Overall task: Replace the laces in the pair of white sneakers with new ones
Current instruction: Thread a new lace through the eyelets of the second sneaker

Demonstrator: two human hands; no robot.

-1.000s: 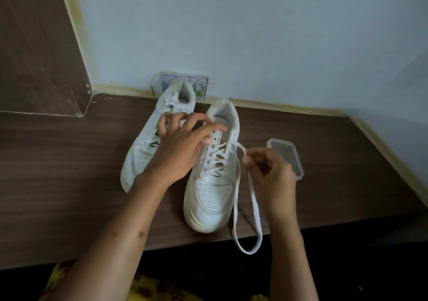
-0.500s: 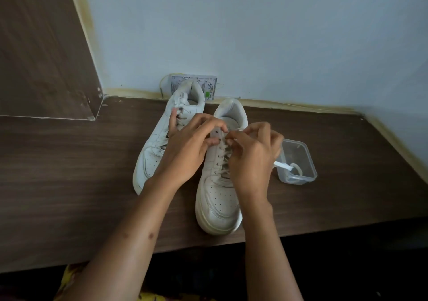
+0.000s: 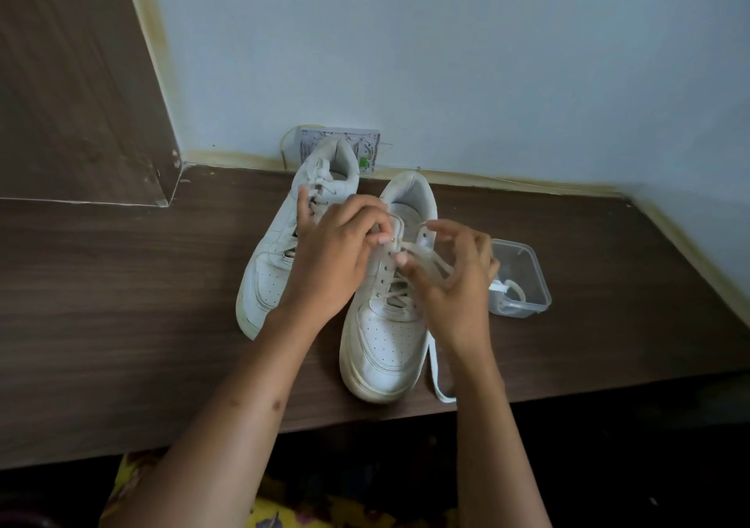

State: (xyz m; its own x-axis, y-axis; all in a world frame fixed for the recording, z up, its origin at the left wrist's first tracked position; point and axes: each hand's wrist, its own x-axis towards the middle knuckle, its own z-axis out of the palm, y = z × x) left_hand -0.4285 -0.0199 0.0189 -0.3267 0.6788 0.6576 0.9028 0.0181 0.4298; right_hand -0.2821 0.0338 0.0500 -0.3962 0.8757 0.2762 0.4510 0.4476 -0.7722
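White lace [image 3: 426, 261] pinched by right hand [image 3: 450, 284], left hand [image 3: 337, 259] on sneaker [image 3: 385, 336].

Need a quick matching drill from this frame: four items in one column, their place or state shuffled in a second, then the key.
1. left sneaker
2. right sneaker
3. clear plastic box
4. loose lace end

A. both hands working at its eyelets
B. laced, toward the wall, left of its mate
C. trails to the table's front edge
D. lidless, right of the shoes, a coiled lace inside

Pairs: 1-B, 2-A, 3-D, 4-C
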